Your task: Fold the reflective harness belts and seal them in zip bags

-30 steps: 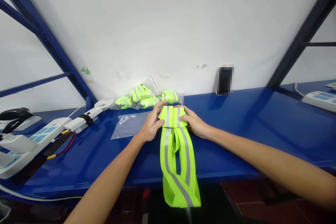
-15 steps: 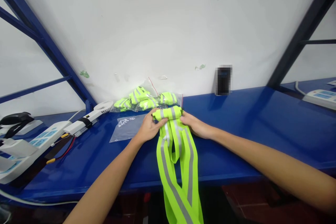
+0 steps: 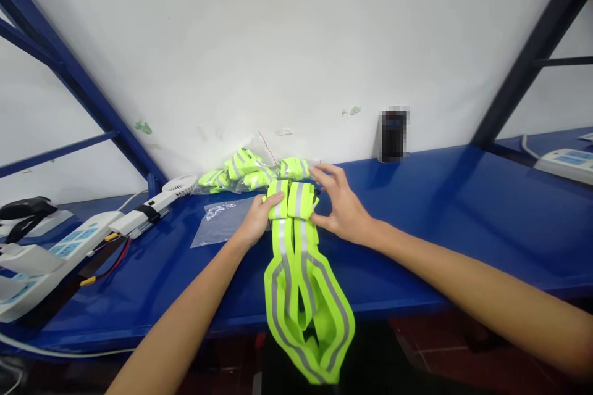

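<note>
Left hand: flat on the rolled top end of the reflective vest, fingers pressing the left half of the roll down on the blue bench; half a second ago curled around the roll, gripping it.

Right hand: opened, fingers spread, thumb tip touching the right edge of the roll, other fingers lifted clear above it; half a second ago closed against the roll from the right.

Reflective vest: neon yellow with grey bands; rolled end on the bench just in front of the bagged pile, now showing two flat side-by-side folds rather than a rounded bundle; loose straps running toward the viewer and hanging over the front edge of the bench, looped lower end now fully in sight.

Empty clear bag: flat on the bench, just left of the left hand, unchanged.

Bagged vests: pile against the wall, just behind the roll, unchanged.

Small white fan: left of the pile, same place.

Power strips: far left of the bench; another at far right.

Dark blurred object: upright against the wall, right of the hands.
</note>
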`<state>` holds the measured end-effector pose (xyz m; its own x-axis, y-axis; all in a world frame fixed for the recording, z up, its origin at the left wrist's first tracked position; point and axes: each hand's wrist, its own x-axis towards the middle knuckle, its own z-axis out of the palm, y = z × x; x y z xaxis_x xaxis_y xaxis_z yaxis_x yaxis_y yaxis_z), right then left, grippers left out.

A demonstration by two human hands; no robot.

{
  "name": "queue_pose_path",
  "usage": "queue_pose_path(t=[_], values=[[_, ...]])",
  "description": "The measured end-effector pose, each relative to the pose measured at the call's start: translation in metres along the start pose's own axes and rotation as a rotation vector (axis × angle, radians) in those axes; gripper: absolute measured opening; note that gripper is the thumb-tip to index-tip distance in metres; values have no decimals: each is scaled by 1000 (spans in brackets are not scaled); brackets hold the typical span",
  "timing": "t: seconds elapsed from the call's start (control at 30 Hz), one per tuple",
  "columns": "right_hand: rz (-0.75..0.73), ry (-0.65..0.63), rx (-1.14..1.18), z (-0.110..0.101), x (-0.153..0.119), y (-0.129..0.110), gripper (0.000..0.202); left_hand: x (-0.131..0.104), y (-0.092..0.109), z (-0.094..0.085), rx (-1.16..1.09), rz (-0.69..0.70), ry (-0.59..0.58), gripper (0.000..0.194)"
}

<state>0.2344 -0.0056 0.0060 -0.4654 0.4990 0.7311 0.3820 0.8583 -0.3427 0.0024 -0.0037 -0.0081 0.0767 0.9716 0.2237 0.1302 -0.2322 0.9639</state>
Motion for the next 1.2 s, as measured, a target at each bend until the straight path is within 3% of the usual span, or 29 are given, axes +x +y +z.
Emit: queue_pose_path(t=[0.13,0.2,0.33,0.47,0.53,0.63,0.77,0.97,1.1,1.2], values=[[-242,-151,-66,-9,1,-3,49,-1,-4,5,-83,-44,-82,62],[-221,-143,-17,-11,2,-5,39,0,-4,8,-132,-39,-100,72],[122,-3,237,-12,7,-10,30,1,0,9,-69,30,-37,78],[468,105,519,-6,11,-5,35,-6,14,-2,372,439,69,61],[588,135,637,0,12,-2,35,-10,23,-6,566,628,34,64],[702,154,766,6,10,-1,37,-14,32,-5,748,707,-97,67],[693,54,823,8,6,-4,42,-13,32,0,717,652,-180,46],[681,-241,1079,11,5,-1,42,-7,21,1,272,359,-49,7],[725,-230,1103,10,6,2,42,-3,16,7,109,157,5,8],[655,-272,1122,7,3,1,51,0,9,11,-15,-24,87,7]])
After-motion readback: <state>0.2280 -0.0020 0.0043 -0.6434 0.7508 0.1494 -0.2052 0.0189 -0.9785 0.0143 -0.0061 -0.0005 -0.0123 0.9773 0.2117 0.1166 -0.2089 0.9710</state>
